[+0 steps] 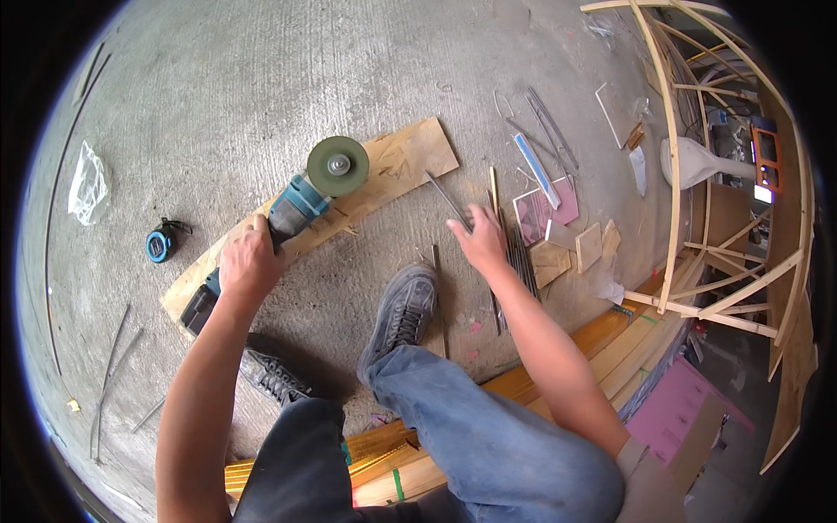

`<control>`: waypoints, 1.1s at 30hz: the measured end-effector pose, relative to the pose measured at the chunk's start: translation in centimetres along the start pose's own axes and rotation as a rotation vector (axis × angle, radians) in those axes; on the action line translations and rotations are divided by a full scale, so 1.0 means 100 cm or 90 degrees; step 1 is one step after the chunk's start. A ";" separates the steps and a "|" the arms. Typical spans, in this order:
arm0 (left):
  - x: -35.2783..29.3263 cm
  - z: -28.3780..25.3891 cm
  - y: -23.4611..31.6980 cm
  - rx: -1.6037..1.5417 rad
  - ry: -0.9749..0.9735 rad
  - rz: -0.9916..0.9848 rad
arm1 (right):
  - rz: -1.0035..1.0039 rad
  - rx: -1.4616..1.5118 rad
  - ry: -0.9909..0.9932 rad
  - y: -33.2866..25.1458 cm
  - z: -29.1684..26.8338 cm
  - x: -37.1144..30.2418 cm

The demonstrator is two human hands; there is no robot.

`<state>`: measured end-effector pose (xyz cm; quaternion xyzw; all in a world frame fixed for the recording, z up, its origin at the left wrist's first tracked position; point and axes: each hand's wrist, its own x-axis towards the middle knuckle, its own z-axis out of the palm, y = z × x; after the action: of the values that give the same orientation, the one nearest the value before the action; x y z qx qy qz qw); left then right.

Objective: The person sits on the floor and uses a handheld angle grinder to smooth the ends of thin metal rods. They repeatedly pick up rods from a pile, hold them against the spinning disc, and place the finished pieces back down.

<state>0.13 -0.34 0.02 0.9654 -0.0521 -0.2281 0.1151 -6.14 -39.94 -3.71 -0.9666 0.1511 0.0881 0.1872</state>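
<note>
My left hand (pixel 250 263) is closed around the body of a teal and black cordless angle grinder (pixel 298 209). The grinder lies along a wooden board (pixel 414 157) on the floor, its green cutting disc (pixel 353 174) facing up at the far end. Between the fingers of my right hand (pixel 482 240) is a thin metal rod (pixel 447 195), which points up and left toward the board's right end. Next to that hand lies a bundle of similar thin rods (pixel 520 266), partly hidden by my forearm.
A teal tape measure (pixel 160 245) and a clear plastic bag (pixel 87 185) lie at left. Offcuts (pixel 589 247), a pink sheet (pixel 562 202) and a blue-white strip (pixel 536 170) are at right. A wooden lattice frame (pixel 667 174) stands far right. Long planks (pixel 602 353) lie by my legs.
</note>
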 end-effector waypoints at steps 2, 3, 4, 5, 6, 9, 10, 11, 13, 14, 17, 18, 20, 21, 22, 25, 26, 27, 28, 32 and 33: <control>0.000 0.003 0.000 -0.001 0.010 0.002 | -0.028 -0.059 -0.054 -0.007 0.005 0.012; 0.000 0.001 0.000 0.000 0.013 0.004 | -0.018 -0.028 -0.064 -0.006 0.005 0.018; 0.000 0.000 0.001 0.005 0.001 0.005 | -0.007 0.003 -0.074 -0.003 0.002 0.024; 0.003 -0.001 0.003 0.010 -0.010 0.006 | 0.004 0.033 -0.082 0.001 -0.003 0.029; 0.003 -0.003 0.006 0.014 -0.024 0.007 | 0.017 0.063 -0.093 0.003 -0.006 0.029; -0.003 -0.003 -0.001 0.010 -0.016 -0.005 | -0.155 0.108 -0.071 -0.035 -0.027 0.020; -0.002 -0.003 -0.001 0.011 -0.015 -0.008 | -0.197 0.109 -0.057 -0.047 -0.034 0.019; -0.002 -0.002 -0.001 0.007 -0.014 -0.008 | -0.203 0.129 -0.053 -0.057 -0.040 0.021; 0.000 0.000 0.000 0.004 -0.015 -0.004 | -0.209 0.172 -0.045 -0.073 -0.047 0.023; -0.001 0.000 -0.002 0.003 -0.012 -0.003 | -0.240 0.179 -0.018 -0.080 -0.048 0.026; 0.001 0.001 0.000 -0.005 -0.003 0.009 | -0.315 0.179 0.068 -0.090 -0.051 0.040; 0.001 0.001 -0.001 -0.005 -0.004 0.005 | -0.310 0.170 0.061 -0.095 -0.052 0.042; 0.000 0.001 -0.004 -0.007 -0.005 0.000 | -0.302 0.151 0.047 -0.104 -0.056 0.046; -0.001 -0.001 -0.002 -0.010 -0.006 0.001 | -0.315 0.137 0.055 -0.103 -0.056 0.047; -0.001 -0.001 -0.001 -0.013 -0.007 0.001 | -0.329 0.124 0.064 -0.103 -0.056 0.049; 0.001 0.001 -0.002 -0.012 -0.003 0.015 | -0.381 0.098 0.102 -0.103 -0.058 0.052; 0.001 0.001 -0.002 -0.013 -0.002 0.013 | -0.400 0.092 0.117 -0.103 -0.058 0.053; 0.000 0.001 -0.002 -0.014 -0.001 0.012 | -0.414 0.081 0.120 -0.104 -0.058 0.052; 0.000 0.001 -0.002 -0.014 0.000 0.011 | -0.427 0.070 0.123 -0.105 -0.057 0.051; 0.000 0.000 -0.001 -0.008 -0.006 0.005 | -0.451 0.033 0.139 -0.109 -0.057 0.046; 0.000 0.000 -0.001 -0.007 -0.008 0.003 | -0.459 0.033 0.140 -0.109 -0.057 0.046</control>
<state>0.15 -0.25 0.01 0.9633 -0.0537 -0.2340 0.1202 2.36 -33.68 4.11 -0.9564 -0.1772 -0.0914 0.2134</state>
